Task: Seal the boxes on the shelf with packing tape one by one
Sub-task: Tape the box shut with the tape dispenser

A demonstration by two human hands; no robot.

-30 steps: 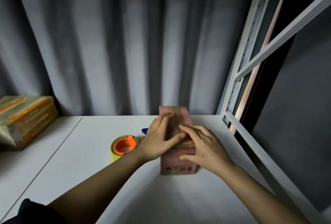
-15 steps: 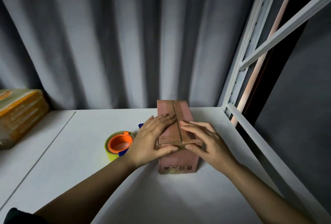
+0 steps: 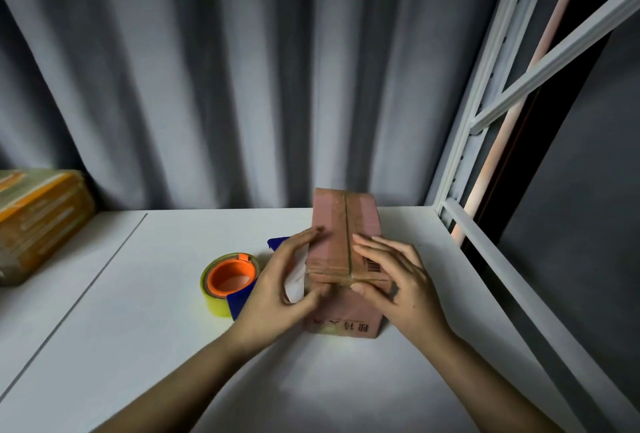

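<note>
1. Fingers of the left hand (image 3: 277,289) lie nearly straight along the left side of the small brown cardboard box (image 3: 346,259), the thumb reaching toward its near top edge; they press on it and curl round nothing.
2. Fingers of the right hand (image 3: 398,280) are spread and relaxed over the right half of the box's top, the thumb pressing the near top edge where the strip folds down.
3. That box stands on the white shelf board (image 3: 145,311), toward its right end, near the back, with both hands on its near half.
4. Clear glossy packing tape (image 3: 341,225) runs lengthwise along the middle seam of the box's top and over the near edge.
5. Printed marks show on the box's near face, and a barcode sits on top beside the right hand.
6. One roll of yellowish tape on an orange core with a blue dispenser (image 3: 230,280) lies on the board just left of the left hand.
7. At the far left, a second, larger taped cardboard box (image 3: 38,221) rests well apart.
8. Grey pleated curtain (image 3: 225,79) hangs behind; a white metal shelf frame (image 3: 485,93) rises on the right.
</note>
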